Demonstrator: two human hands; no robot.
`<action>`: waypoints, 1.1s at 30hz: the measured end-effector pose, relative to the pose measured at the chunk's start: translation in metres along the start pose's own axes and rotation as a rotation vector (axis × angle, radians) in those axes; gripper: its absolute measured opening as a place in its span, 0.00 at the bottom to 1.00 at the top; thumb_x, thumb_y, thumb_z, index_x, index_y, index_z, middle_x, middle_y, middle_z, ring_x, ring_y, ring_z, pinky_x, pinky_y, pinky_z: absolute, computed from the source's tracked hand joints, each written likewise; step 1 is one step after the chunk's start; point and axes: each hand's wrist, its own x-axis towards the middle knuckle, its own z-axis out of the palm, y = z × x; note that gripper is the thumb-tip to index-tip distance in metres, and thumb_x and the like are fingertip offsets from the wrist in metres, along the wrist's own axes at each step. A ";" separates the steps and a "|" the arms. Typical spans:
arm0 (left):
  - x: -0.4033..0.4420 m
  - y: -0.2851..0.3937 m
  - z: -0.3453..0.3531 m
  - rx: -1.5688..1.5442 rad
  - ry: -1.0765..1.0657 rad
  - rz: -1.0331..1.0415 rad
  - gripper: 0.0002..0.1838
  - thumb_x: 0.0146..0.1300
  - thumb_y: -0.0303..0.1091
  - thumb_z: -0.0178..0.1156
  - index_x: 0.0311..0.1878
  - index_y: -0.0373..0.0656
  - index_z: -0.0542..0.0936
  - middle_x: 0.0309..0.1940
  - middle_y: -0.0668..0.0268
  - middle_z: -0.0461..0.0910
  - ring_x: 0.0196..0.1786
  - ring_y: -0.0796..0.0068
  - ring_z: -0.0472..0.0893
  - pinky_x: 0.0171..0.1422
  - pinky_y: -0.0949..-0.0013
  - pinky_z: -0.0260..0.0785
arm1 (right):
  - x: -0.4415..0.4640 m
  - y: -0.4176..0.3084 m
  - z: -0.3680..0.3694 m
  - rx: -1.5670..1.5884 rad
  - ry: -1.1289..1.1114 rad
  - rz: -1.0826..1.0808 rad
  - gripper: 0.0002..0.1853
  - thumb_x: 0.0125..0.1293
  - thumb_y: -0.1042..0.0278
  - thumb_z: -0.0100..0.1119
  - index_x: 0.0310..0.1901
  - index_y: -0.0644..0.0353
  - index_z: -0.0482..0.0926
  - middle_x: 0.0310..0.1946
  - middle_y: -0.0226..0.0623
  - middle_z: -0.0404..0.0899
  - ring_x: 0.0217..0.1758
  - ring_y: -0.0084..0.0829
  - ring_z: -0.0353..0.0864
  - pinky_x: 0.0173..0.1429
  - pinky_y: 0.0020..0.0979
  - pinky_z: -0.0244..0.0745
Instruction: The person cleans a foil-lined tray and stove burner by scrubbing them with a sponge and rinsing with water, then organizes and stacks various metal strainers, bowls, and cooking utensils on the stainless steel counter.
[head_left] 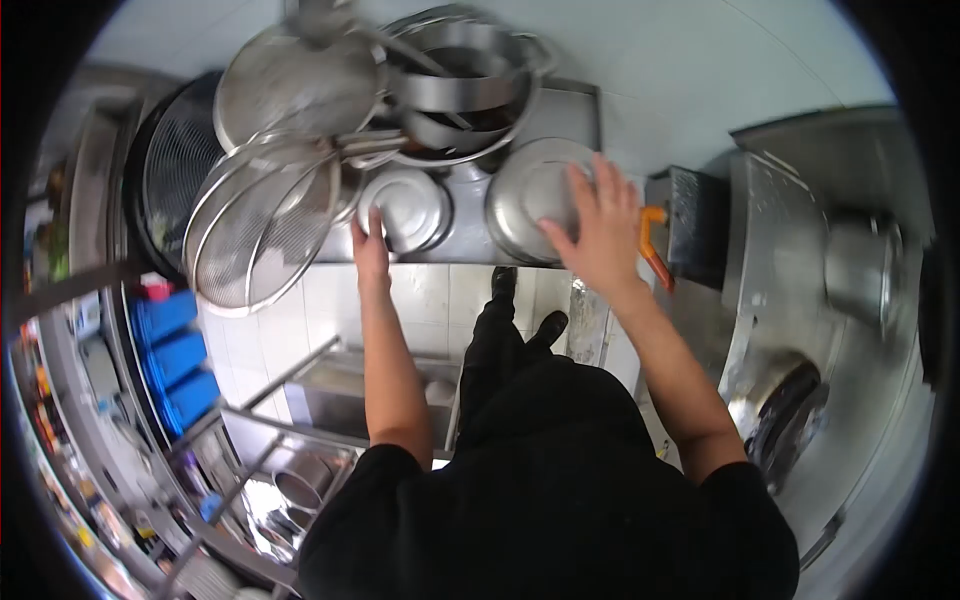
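My left hand [371, 250] is at the left edge of a small round metal lid or dish [405, 208] on the steel shelf, its fingers pointing up and apart. My right hand [600, 222] reaches over the right side of a larger round metal lid [530, 200], fingers spread; whether it touches the lid is unclear. Behind them stands a large pot [530, 110] with smaller pans [465, 90] stacked inside. Wire strainers [262, 225] lie to the left, below a big round lid [300, 88].
An orange handle [650, 245] sticks out beside a dark metal box [690, 225] at the right. Farther right is a steel counter with a pot [860, 265]. Blue bins [178, 365] stand at the left. A metal rack [250, 420] is at the lower left.
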 end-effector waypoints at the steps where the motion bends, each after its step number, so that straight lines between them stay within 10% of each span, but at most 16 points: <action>1: -0.007 0.004 -0.008 0.042 -0.164 -0.089 0.42 0.73 0.60 0.58 0.78 0.38 0.60 0.28 0.71 0.78 0.33 0.78 0.78 0.51 0.68 0.72 | -0.011 0.009 0.013 0.104 0.003 0.006 0.38 0.58 0.51 0.71 0.67 0.58 0.72 0.70 0.56 0.65 0.75 0.59 0.62 0.75 0.57 0.58; 2: -0.002 -0.006 -0.007 0.150 -0.094 -0.065 0.40 0.74 0.57 0.58 0.78 0.41 0.59 0.18 0.75 0.72 0.21 0.80 0.71 0.32 0.71 0.69 | -0.022 0.015 0.028 0.188 0.020 0.027 0.40 0.57 0.49 0.71 0.69 0.59 0.70 0.71 0.58 0.63 0.76 0.61 0.58 0.77 0.58 0.56; 4: 0.015 -0.026 -0.016 0.085 -0.203 -0.154 0.42 0.71 0.57 0.62 0.78 0.44 0.60 0.19 0.72 0.73 0.23 0.78 0.72 0.27 0.71 0.68 | -0.029 0.023 0.042 0.227 0.065 0.043 0.40 0.59 0.49 0.69 0.70 0.60 0.69 0.71 0.59 0.62 0.76 0.62 0.59 0.77 0.58 0.56; 6: -0.009 -0.004 0.000 0.006 -0.036 0.004 0.47 0.66 0.57 0.68 0.79 0.43 0.59 0.33 0.62 0.82 0.31 0.73 0.80 0.31 0.67 0.75 | -0.038 0.016 0.030 0.191 0.059 0.091 0.38 0.62 0.48 0.66 0.69 0.60 0.70 0.73 0.55 0.60 0.79 0.60 0.54 0.77 0.60 0.54; 8: -0.016 0.000 0.004 0.157 0.009 0.171 0.50 0.60 0.60 0.71 0.71 0.27 0.67 0.61 0.43 0.79 0.59 0.50 0.82 0.63 0.52 0.75 | -0.046 0.030 0.025 0.295 0.056 0.056 0.38 0.62 0.46 0.66 0.70 0.58 0.69 0.75 0.53 0.58 0.80 0.59 0.52 0.78 0.62 0.52; 14: -0.069 0.024 0.015 0.882 0.308 0.597 0.44 0.65 0.66 0.60 0.66 0.32 0.69 0.57 0.39 0.74 0.59 0.41 0.76 0.57 0.39 0.73 | -0.146 0.103 -0.045 0.342 0.245 0.197 0.32 0.65 0.53 0.64 0.67 0.58 0.72 0.73 0.53 0.62 0.77 0.54 0.60 0.77 0.54 0.60; 19: -0.211 0.090 0.085 0.707 0.037 1.115 0.31 0.70 0.51 0.62 0.61 0.33 0.71 0.55 0.48 0.74 0.57 0.45 0.76 0.56 0.45 0.71 | -0.357 0.196 -0.064 0.338 0.041 0.867 0.32 0.65 0.57 0.63 0.69 0.58 0.70 0.74 0.56 0.61 0.75 0.56 0.64 0.76 0.49 0.63; 26: -0.369 0.124 0.206 0.427 -0.611 1.277 0.27 0.71 0.40 0.64 0.64 0.32 0.70 0.58 0.49 0.71 0.52 0.54 0.72 0.59 0.52 0.68 | -0.623 0.186 -0.081 -0.009 0.280 1.687 0.28 0.66 0.60 0.64 0.65 0.62 0.73 0.69 0.56 0.66 0.71 0.55 0.68 0.72 0.48 0.69; 33: -0.418 0.086 0.288 0.476 -1.194 1.248 0.30 0.68 0.32 0.65 0.69 0.35 0.68 0.61 0.50 0.71 0.54 0.58 0.74 0.60 0.57 0.70 | -0.665 0.172 -0.092 -0.027 0.543 1.886 0.23 0.65 0.62 0.64 0.57 0.65 0.75 0.58 0.55 0.73 0.61 0.55 0.74 0.65 0.48 0.74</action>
